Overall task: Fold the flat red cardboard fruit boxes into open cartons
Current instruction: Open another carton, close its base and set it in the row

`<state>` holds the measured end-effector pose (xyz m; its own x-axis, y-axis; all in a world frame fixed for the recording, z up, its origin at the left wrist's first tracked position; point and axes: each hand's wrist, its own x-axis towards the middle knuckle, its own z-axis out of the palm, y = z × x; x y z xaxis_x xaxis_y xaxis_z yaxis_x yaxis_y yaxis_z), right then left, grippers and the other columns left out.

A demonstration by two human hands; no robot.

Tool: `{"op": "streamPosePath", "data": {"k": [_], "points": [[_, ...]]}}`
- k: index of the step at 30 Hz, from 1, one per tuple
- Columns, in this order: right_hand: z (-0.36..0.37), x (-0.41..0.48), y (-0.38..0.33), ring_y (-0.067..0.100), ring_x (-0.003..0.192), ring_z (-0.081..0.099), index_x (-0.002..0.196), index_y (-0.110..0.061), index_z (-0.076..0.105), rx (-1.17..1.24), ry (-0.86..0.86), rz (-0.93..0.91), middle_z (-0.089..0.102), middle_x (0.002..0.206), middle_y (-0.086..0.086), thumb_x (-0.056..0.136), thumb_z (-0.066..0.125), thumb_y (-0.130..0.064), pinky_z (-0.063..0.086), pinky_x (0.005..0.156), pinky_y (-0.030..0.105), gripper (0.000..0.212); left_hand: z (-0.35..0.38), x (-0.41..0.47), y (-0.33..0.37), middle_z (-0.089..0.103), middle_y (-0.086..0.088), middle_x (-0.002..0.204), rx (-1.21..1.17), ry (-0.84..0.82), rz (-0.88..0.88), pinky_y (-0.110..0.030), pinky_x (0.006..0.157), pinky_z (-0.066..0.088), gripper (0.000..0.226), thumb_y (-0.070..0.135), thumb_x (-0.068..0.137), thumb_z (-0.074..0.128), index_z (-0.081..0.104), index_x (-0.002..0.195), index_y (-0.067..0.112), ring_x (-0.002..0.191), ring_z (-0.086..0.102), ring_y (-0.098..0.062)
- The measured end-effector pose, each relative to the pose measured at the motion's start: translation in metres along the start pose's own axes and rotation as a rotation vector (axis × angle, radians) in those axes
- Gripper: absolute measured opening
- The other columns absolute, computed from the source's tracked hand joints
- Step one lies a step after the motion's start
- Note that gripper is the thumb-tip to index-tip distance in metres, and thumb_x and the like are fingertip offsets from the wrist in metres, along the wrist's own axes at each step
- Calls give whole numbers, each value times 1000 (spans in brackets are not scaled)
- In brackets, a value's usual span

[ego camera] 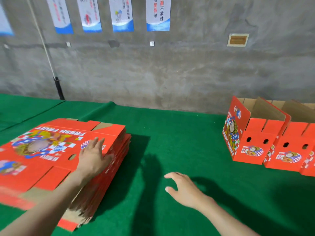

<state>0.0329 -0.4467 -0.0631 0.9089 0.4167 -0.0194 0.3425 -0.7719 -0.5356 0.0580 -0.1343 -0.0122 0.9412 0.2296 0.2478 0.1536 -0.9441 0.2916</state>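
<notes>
A stack of flat red cardboard fruit boxes (51,150) printed "FRESH FRUIT" lies on the left of the green table. My left hand (92,157) rests flat on the top sheet near the stack's right edge, fingers straight, thumb over the side. My right hand (183,188) hovers over the bare green cloth in the middle, fingers loosely spread, holding nothing. Folded open red cartons (255,142) stand in a row at the right, brown insides showing.
The green felt table (170,133) runs back to a grey concrete wall (170,74) hung with posters. A seam splits the cloth at the far left. Green cloth lies between the stack and the folded cartons.
</notes>
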Motion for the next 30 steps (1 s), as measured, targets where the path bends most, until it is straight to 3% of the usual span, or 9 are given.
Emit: {"op": "streamPosePath", "data": {"k": [3,5,9,12,16,19,23,26,30], "points": [[9,-4,-22,12,135,34,138,-24,44,7,-38,43,42,145,-6,96,52,-33,24,111,25,43,-16,2,-50,11,-11,159,89,-156,-192,-54,116,13,93,68,81,53,22,149,12,147,9,-28],[16,-4,-35,11,133,38,137,-23,46,14,-56,63,45,144,-6,95,53,-33,27,109,24,43,-10,-10,-63,11,-12,158,107,-324,-197,-57,114,16,97,76,75,51,26,145,12,145,10,-30],[37,1,-59,10,128,45,135,-22,50,54,-89,106,51,139,-4,93,56,-32,33,108,24,43,9,-40,-50,-1,-19,156,267,-373,-125,-60,111,23,96,59,78,61,17,146,7,144,6,-36],[54,8,-76,13,124,49,134,-19,50,112,-109,151,54,136,1,92,57,-33,36,107,26,44,1,-59,-28,5,-24,154,299,-398,-103,-61,106,32,89,47,78,59,20,144,2,141,13,-41],[76,19,-104,17,112,55,139,-9,44,289,-106,265,58,124,4,97,48,-38,39,102,25,52,-10,-88,-6,19,-23,148,329,-453,-35,-55,99,42,84,47,76,58,26,140,2,135,24,-40],[81,27,-125,16,90,56,126,0,50,662,-62,399,53,103,5,100,40,-40,50,87,28,49,-14,-109,4,25,-19,143,302,-434,42,-49,98,43,82,51,73,58,30,136,8,133,27,-36],[72,36,-149,17,68,61,109,-8,62,1280,82,510,66,86,8,101,47,-27,50,57,26,26,-15,-131,14,34,-13,138,253,-337,192,-43,100,37,75,59,73,51,36,132,15,130,32,-32],[62,37,-159,22,63,58,94,-9,62,1401,261,584,64,78,10,94,57,-6,46,55,28,5,-18,-133,10,32,-7,147,175,-259,294,-44,109,23,70,71,83,38,37,137,25,138,26,-25],[31,27,-154,25,73,58,90,-11,58,1424,368,483,63,88,14,93,56,-2,47,68,35,10,-26,-106,-12,9,2,160,-91,-169,300,-40,117,12,52,51,97,36,30,146,35,147,9,-17]]}}
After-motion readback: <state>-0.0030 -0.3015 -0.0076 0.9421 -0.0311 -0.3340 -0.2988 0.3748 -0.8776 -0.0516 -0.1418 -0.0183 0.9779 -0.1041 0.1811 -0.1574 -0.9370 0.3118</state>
